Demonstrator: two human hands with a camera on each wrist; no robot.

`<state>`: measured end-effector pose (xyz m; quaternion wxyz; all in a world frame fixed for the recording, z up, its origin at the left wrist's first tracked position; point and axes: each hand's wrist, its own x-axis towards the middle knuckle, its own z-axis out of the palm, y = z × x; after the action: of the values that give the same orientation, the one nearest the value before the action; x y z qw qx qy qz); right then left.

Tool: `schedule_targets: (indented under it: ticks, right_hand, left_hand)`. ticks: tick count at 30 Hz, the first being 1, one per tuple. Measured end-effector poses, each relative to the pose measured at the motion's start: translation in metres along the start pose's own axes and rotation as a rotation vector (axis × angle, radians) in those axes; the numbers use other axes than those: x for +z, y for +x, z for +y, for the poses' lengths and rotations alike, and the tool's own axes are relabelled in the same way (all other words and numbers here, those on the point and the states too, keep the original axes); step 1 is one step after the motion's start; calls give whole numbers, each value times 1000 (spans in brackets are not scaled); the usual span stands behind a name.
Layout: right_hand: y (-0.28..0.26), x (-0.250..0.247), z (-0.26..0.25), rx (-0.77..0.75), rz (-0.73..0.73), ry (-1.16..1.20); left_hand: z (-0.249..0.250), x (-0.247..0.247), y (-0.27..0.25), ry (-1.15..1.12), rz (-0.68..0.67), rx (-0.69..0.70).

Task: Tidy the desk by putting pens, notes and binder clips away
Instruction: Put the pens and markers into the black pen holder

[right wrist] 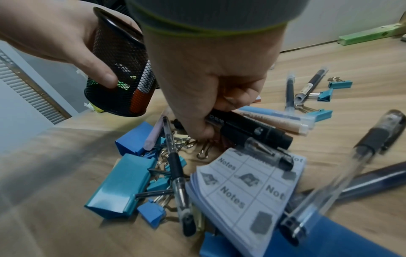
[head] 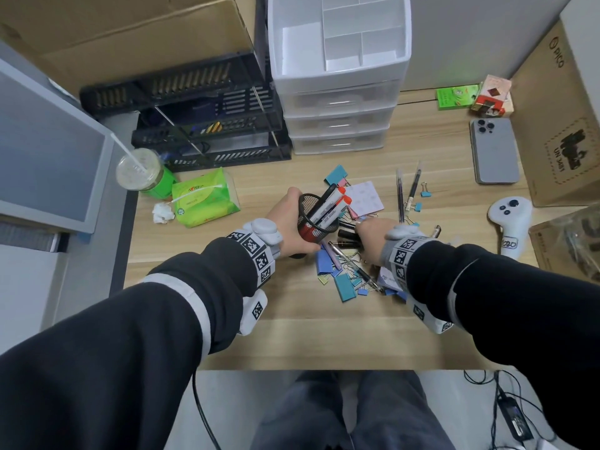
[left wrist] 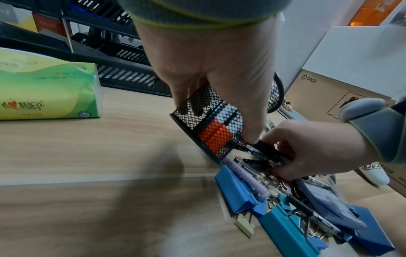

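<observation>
My left hand point(head: 289, 222) grips a black mesh pen cup point(head: 316, 216), tilted above the desk, with white markers with orange caps point(head: 328, 206) inside it. In the left wrist view the cup point(left wrist: 206, 127) shows the orange caps through its mesh. Just right of the cup, my right hand point(head: 373, 235) curls round a black marker point(right wrist: 252, 128) lying in the pile. Around it lie blue binder clips point(head: 344, 287), more pens point(head: 402, 196) and a "Notes" pad point(right wrist: 248, 187). A second note pad point(head: 365, 198) lies behind the cup.
White drawer unit point(head: 341, 118) with an open top tray stands at the back, black paper trays point(head: 207, 125) to its left. A tissue pack point(head: 204, 199), iced drink point(head: 139, 170), phone point(head: 495, 151), white controller point(head: 511, 222) and cardboard boxes point(head: 552, 131) ring the pile.
</observation>
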<state>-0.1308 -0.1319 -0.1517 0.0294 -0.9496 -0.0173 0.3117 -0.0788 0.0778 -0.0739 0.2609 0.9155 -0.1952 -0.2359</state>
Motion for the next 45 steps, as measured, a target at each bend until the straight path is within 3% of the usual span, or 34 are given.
schedule_targets:
  ticks: [8,13,19,22,25,29,36,39,45]
  right_hand:
    - [-4,-5,4,-7,11,40]
    - [-22,-38,20,28,139,192]
    - [-40,-111,46,217,273,896]
    - [-42,-141,45,179,438,1439]
    - [-42,-163,36,86,488,1676]
    - [-38,-160,13,-6,316,1570]
    - [-42,-132,-24,17,244,1328]
    - [-45,-126,-27,-41,194,1328]
    - [-45,-126,-23,-52,271,1390]
  left_hand:
    - [2,0,-3,4,-8,-5]
    - [8,-7,-2,-2,-4,-7]
    - [19,-19,0,-2,20,-20]
    - [22,-23,3,-17,39,-22]
    - [22,-23,3,11,41,-22]
    - [26,-21,4,-7,31,-22]
    - [28,-18,1,-8,27,20]
    - [24,-16,-1,-11,20,18]
    - [15,-13,-5,-32,50,19]
